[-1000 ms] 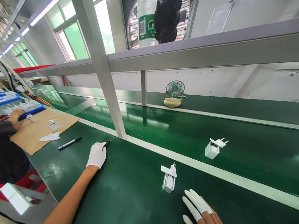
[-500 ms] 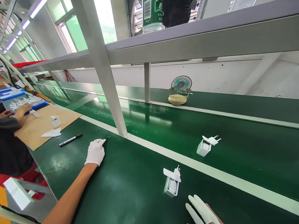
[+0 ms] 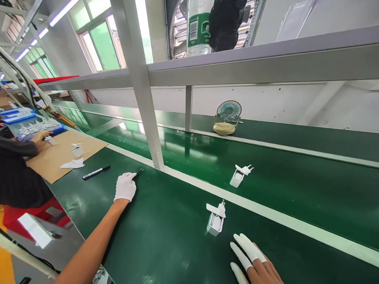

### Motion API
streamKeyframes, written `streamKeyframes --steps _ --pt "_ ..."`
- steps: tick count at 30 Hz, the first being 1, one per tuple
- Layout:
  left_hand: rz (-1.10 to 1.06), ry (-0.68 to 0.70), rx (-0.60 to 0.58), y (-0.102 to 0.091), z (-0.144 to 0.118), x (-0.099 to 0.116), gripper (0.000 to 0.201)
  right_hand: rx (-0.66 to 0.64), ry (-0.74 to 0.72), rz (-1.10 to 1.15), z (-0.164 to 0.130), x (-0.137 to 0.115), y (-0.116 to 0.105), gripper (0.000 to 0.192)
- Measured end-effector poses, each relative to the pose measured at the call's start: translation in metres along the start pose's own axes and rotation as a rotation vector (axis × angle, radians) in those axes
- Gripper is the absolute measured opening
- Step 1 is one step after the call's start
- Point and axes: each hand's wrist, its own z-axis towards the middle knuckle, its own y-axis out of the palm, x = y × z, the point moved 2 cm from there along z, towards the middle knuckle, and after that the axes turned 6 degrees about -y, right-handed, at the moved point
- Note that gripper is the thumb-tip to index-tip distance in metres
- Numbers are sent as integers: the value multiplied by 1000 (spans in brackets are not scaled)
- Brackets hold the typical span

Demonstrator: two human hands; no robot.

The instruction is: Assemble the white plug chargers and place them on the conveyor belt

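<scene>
My left hand (image 3: 125,187), in a white glove, rests on the green bench and pinches thin dark tweezers (image 3: 139,172), their tips pointing toward the metal post. My right hand (image 3: 256,260), with white finger cots, is low in the view, fingers spread and holding nothing. Just ahead of those fingers sits a white plug adapter housing (image 3: 215,223), open at the top, with a loose white plug piece lying across it. Beyond the pale strip, a similar white adapter (image 3: 237,179) with a pronged plug piece rests on the green conveyor belt.
A marker pen (image 3: 96,172) lies left of my gloved hand. Brown cardboard (image 3: 94,148) bears white parts beside a co-worker's hand (image 3: 41,138). A metal post (image 3: 149,118) rises from the pale strip (image 3: 268,212). A small fan (image 3: 229,112) stands behind; a bottle (image 3: 199,28) tops the shelf.
The adapter on the belt has shifted left. My right hand has come further into view, fingers still spread. My left hand keeps the tweezers near the post. The camera view has tilted slightly.
</scene>
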Motion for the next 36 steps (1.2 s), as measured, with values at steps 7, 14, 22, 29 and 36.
streamKeyframes --steps 7,14,22,29,36 --pt "-285 246 26 -17 -27 43 27 -13 148 -129 47 -30 -39 30" --pt "-540 552 -708 1 -123 154 65 -199 211 74 68 -19 -64 24" --pt "-585 421 -823 13 -151 232 57 -16 530 430 52 -4 -53 52" --pt "-798 419 -1130 7 -175 235 57 122 546 654 46 -7 -54 43" --pt "-1052 193 -1310 -5 -175 232 58 328 667 686 49 -8 -52 22"
